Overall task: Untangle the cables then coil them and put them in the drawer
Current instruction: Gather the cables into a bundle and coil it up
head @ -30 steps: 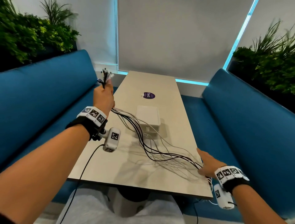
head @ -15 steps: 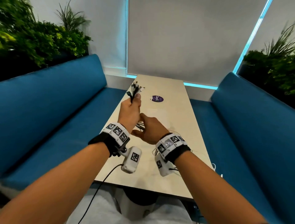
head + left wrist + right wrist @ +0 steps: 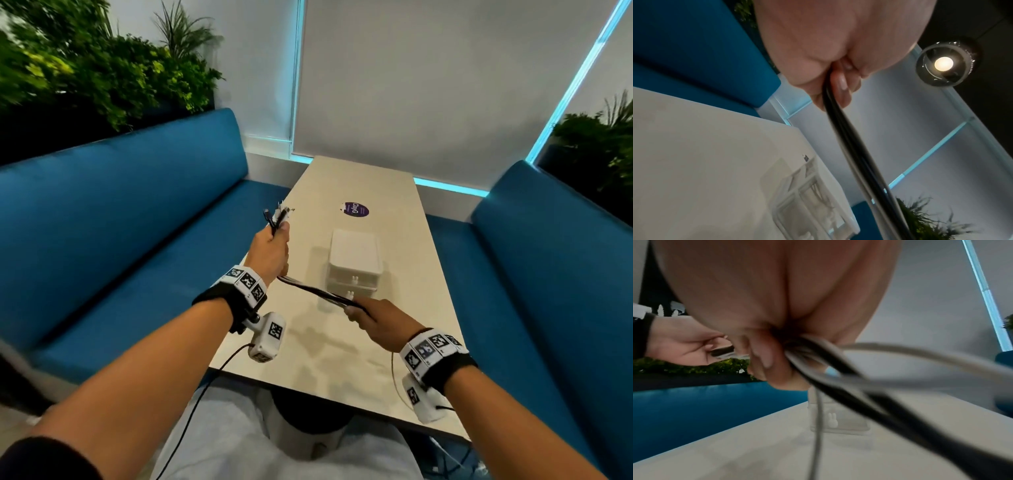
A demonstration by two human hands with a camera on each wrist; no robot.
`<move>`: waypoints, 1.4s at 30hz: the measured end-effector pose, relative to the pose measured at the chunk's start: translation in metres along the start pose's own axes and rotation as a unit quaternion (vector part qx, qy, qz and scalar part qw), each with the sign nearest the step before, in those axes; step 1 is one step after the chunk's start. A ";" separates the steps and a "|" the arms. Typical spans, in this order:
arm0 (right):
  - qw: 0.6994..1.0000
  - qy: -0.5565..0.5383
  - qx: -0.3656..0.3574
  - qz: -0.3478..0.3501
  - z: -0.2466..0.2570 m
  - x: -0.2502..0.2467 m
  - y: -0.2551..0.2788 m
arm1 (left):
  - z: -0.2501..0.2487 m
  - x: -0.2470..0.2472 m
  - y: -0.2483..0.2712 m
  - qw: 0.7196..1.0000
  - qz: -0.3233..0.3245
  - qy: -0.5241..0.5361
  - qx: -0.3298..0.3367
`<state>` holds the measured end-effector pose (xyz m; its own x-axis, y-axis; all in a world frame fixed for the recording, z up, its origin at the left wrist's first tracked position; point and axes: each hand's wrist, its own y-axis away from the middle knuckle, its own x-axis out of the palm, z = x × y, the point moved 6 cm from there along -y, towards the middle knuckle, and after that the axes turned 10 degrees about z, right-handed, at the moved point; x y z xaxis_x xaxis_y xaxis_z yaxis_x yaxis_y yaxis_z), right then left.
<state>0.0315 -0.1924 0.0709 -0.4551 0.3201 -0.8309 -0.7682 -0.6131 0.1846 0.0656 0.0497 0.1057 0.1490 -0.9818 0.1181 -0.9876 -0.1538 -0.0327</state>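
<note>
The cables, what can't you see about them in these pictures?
- How many cables: head view, too thin and bunched.
- Plug types at the ends above the left hand: head view, too small.
- Cable tails past the right hand: right wrist view, blurred and cut off by the edge.
- Inside the drawer box: drawers closed.

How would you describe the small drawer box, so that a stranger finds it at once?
Look at the long pale table between two blue benches. Near its middle stands a white drawer unit, nearer than the round purple sticker. It alone is boxy, with two closed drawers.
</note>
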 end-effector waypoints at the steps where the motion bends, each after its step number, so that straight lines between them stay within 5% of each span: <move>1: 1.000 -0.004 0.006 0.004 -0.003 0.002 0.002 | 0.002 -0.001 0.001 1.000 0.007 -0.021 0.001; 5: 0.999 -0.042 0.031 0.008 -0.008 0.001 0.007 | 0.012 0.002 0.006 0.985 0.072 -0.157 -0.006; 9: 0.998 -0.051 0.029 -0.008 -0.006 -0.009 0.004 | 0.025 0.022 0.023 0.913 0.148 -0.379 -0.023; 18: 0.996 -0.049 0.038 -0.062 -0.006 -0.019 -0.006 | 0.048 0.068 0.066 0.830 0.321 -0.457 -0.016; 28: 0.992 -0.071 0.049 -0.090 -0.013 -0.007 -0.007 | 0.076 0.072 0.057 0.732 0.297 -0.613 -0.023; 34: 0.992 -0.065 0.040 -0.104 -0.009 -0.003 -0.004 | 0.068 0.077 0.055 0.763 0.271 -0.586 -0.044; 42: 0.997 -0.023 0.055 -0.043 -0.023 0.008 0.003 | 0.090 0.083 0.080 0.746 0.317 -0.585 0.004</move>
<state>0.0361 -0.2083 0.0523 -0.4035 0.4018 -0.8220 -0.8488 -0.4998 0.1723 0.0037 -0.0538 0.0239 -0.4016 -0.2811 -0.8716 -0.8783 0.3880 0.2795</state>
